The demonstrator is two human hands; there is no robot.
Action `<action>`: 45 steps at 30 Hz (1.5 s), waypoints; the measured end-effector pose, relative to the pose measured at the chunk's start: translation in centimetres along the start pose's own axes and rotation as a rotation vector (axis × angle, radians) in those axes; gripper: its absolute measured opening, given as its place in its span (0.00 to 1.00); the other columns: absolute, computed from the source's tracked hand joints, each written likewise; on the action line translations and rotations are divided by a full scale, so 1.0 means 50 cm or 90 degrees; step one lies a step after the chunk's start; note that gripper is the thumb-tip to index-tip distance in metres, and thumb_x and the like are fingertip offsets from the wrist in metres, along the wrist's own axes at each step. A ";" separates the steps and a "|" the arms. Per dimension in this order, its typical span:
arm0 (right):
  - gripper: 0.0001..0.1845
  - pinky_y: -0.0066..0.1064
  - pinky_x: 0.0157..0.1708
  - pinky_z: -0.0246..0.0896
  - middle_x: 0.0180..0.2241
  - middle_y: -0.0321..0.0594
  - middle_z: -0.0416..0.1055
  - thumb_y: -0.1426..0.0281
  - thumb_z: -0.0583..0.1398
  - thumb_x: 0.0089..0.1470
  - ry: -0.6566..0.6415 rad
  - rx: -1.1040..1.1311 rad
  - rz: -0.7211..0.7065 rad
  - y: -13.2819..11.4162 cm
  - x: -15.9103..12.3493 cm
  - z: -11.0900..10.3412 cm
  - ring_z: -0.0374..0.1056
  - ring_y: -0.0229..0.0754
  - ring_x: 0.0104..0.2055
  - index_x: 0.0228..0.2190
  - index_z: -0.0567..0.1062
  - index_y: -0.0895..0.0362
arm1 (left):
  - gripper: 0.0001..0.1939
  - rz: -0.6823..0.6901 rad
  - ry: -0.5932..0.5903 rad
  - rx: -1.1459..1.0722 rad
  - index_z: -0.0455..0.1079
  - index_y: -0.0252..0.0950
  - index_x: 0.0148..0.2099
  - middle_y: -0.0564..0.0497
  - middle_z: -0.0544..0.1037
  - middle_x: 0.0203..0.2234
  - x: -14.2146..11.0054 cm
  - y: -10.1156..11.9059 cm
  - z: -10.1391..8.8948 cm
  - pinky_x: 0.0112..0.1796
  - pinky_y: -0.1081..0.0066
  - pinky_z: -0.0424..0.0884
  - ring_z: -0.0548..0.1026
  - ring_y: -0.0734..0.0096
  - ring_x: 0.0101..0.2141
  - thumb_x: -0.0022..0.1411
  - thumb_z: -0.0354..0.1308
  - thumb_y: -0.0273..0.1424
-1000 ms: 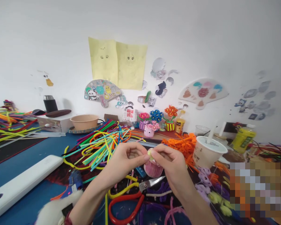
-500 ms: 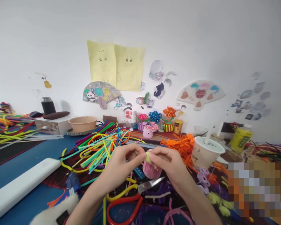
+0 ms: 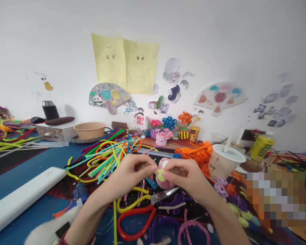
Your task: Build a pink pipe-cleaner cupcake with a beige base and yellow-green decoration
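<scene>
A small pink fuzzy pot (image 3: 169, 184), apparently made of pipe cleaners, is held up between my hands, with a yellow-green fuzzy piece (image 3: 160, 175) on the side facing me. My right hand (image 3: 186, 172) grips it from the right, thumb beside the yellow-green piece. On the left edge, the thumb and fingers of my left hand (image 3: 136, 168) are pinched together against it; part of that grip is hidden. Just below lie scissors (image 3: 164, 195) with red and yellow handles. Purple and pink pipe-cleaner pieces (image 3: 193, 233) are scattered near them.
A heap of colourful pipe cleaners (image 3: 109, 160) lies behind my left hand, an orange pile (image 3: 196, 153) behind my right. A lidded cup (image 3: 224, 161) stands at right. Finished flower pots (image 3: 161, 139) line the wall. A white bar (image 3: 28, 200) and a glue gun (image 3: 78, 200) lie left.
The pink pot has tilted, so its yellow-green piece now faces me and a white part shows on top. My hands stay close around it. The view has shifted slightly.
</scene>
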State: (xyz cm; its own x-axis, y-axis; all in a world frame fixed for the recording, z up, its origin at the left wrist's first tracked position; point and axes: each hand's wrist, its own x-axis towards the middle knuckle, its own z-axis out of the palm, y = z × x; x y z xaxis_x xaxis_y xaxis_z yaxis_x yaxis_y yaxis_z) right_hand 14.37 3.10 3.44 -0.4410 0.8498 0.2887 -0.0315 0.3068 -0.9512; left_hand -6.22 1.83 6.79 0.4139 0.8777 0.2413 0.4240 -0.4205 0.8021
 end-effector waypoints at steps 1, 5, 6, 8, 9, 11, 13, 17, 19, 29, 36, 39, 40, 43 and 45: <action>0.13 0.27 0.25 0.61 0.24 0.35 0.71 0.61 0.67 0.53 0.011 -0.012 -0.016 0.000 0.000 0.000 0.65 0.35 0.25 0.25 0.78 0.58 | 0.15 0.007 0.007 0.000 0.76 0.34 0.34 0.53 0.76 0.26 0.000 -0.001 -0.003 0.30 0.73 0.60 0.67 0.71 0.29 0.65 0.56 0.40; 0.12 0.28 0.26 0.62 0.25 0.36 0.72 0.62 0.67 0.54 0.046 -0.034 -0.054 -0.001 -0.003 0.004 0.67 0.38 0.27 0.25 0.78 0.57 | 0.11 0.043 0.036 0.006 0.77 0.36 0.34 0.53 0.79 0.29 -0.003 -0.003 -0.004 0.31 0.74 0.63 0.71 0.71 0.30 0.65 0.59 0.37; 0.12 0.28 0.26 0.62 0.25 0.37 0.72 0.62 0.66 0.54 0.051 -0.038 -0.059 -0.003 -0.004 0.005 0.67 0.38 0.27 0.25 0.78 0.56 | 0.10 0.054 0.049 0.015 0.77 0.37 0.34 0.54 0.79 0.28 -0.003 -0.002 -0.002 0.30 0.74 0.62 0.71 0.72 0.30 0.64 0.60 0.36; 0.12 0.28 0.26 0.61 0.26 0.37 0.73 0.62 0.66 0.55 0.058 -0.067 -0.071 -0.007 -0.005 0.005 0.67 0.38 0.28 0.25 0.78 0.56 | 0.07 0.082 0.079 0.043 0.77 0.37 0.34 0.55 0.79 0.27 -0.005 0.001 0.001 0.29 0.75 0.62 0.71 0.73 0.28 0.64 0.61 0.33; 0.12 0.28 0.26 0.61 0.26 0.37 0.73 0.62 0.65 0.55 0.060 -0.095 -0.079 -0.009 -0.005 0.005 0.67 0.39 0.28 0.25 0.78 0.56 | 0.06 0.102 0.091 0.062 0.77 0.38 0.33 0.55 0.79 0.27 -0.006 0.002 0.002 0.29 0.75 0.62 0.71 0.74 0.28 0.63 0.62 0.32; 0.12 0.28 0.26 0.60 0.26 0.38 0.73 0.63 0.64 0.57 0.060 -0.177 -0.104 -0.015 -0.004 0.003 0.66 0.39 0.28 0.24 0.78 0.56 | 0.05 0.153 0.101 0.113 0.78 0.38 0.34 0.54 0.79 0.29 -0.007 0.005 0.003 0.32 0.75 0.65 0.74 0.73 0.30 0.63 0.62 0.29; 0.13 0.29 0.26 0.59 0.26 0.38 0.73 0.64 0.63 0.58 0.047 -0.269 -0.135 -0.019 -0.003 0.002 0.66 0.39 0.28 0.24 0.76 0.56 | 0.05 0.188 0.093 0.186 0.78 0.37 0.35 0.52 0.80 0.31 -0.008 0.005 0.003 0.37 0.74 0.67 0.76 0.70 0.34 0.63 0.62 0.27; 0.10 0.30 0.29 0.58 0.27 0.38 0.71 0.70 0.60 0.61 -0.006 -0.409 -0.201 -0.016 -0.006 0.003 0.64 0.40 0.29 0.26 0.73 0.56 | 0.06 0.175 0.030 0.328 0.79 0.37 0.37 0.50 0.81 0.32 -0.010 0.003 0.008 0.38 0.71 0.66 0.76 0.66 0.35 0.64 0.60 0.25; 0.11 0.30 0.31 0.57 0.27 0.37 0.68 0.75 0.57 0.62 -0.026 -0.456 -0.242 -0.009 -0.008 0.006 0.63 0.40 0.30 0.27 0.71 0.57 | 0.07 0.175 0.000 0.387 0.79 0.37 0.37 0.49 0.81 0.31 -0.010 0.000 0.014 0.36 0.69 0.65 0.76 0.65 0.34 0.65 0.59 0.25; 0.15 0.31 0.28 0.53 0.26 0.39 0.66 0.83 0.51 0.57 -0.017 -0.535 -0.324 0.003 -0.011 0.017 0.62 0.41 0.29 0.25 0.69 0.57 | 0.07 0.092 -0.044 0.401 0.77 0.36 0.31 0.52 0.79 0.23 -0.004 0.001 0.022 0.29 0.74 0.60 0.74 0.71 0.25 0.60 0.60 0.23; 0.11 0.30 0.29 0.61 0.27 0.40 0.73 0.77 0.56 0.60 0.057 -0.428 -0.352 -0.005 -0.012 0.015 0.67 0.40 0.29 0.27 0.73 0.56 | 0.07 0.058 0.028 0.159 0.76 0.35 0.29 0.57 0.74 0.19 -0.011 0.012 0.020 0.24 0.79 0.60 0.68 0.78 0.21 0.60 0.60 0.26; 0.10 0.31 0.28 0.61 0.25 0.39 0.73 0.76 0.59 0.59 0.109 -0.373 -0.366 -0.004 -0.011 0.016 0.67 0.40 0.27 0.26 0.74 0.56 | 0.07 0.042 0.043 0.045 0.77 0.34 0.29 0.56 0.74 0.19 -0.011 0.017 0.020 0.23 0.80 0.61 0.66 0.78 0.21 0.60 0.61 0.27; 0.09 0.31 0.28 0.61 0.25 0.39 0.73 0.76 0.60 0.58 0.125 -0.356 -0.372 -0.003 -0.011 0.016 0.68 0.40 0.27 0.26 0.74 0.56 | 0.07 0.042 0.051 0.016 0.78 0.33 0.30 0.55 0.75 0.19 -0.010 0.018 0.021 0.23 0.80 0.61 0.66 0.78 0.21 0.60 0.61 0.27; 0.09 0.30 0.30 0.62 0.25 0.38 0.74 0.76 0.62 0.57 0.166 -0.311 -0.384 0.004 -0.009 0.021 0.69 0.40 0.29 0.26 0.75 0.56 | 0.06 0.054 0.079 -0.042 0.78 0.33 0.31 0.54 0.77 0.21 -0.009 0.017 0.025 0.24 0.79 0.63 0.68 0.77 0.22 0.59 0.63 0.29; 0.09 0.30 0.31 0.62 0.25 0.37 0.74 0.76 0.62 0.58 0.193 -0.281 -0.389 0.009 -0.007 0.027 0.69 0.39 0.29 0.27 0.76 0.55 | 0.06 0.065 0.096 -0.059 0.78 0.34 0.32 0.54 0.78 0.22 -0.009 0.015 0.027 0.25 0.79 0.64 0.69 0.77 0.23 0.59 0.63 0.30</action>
State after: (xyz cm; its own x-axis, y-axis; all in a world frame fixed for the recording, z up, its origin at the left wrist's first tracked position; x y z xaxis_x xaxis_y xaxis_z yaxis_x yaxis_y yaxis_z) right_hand 13.30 2.35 2.76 -0.1955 0.5373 0.8204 0.1968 0.8410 -0.5039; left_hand -5.02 0.81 6.55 0.3235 0.8586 0.3976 0.3062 -0.4926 0.8146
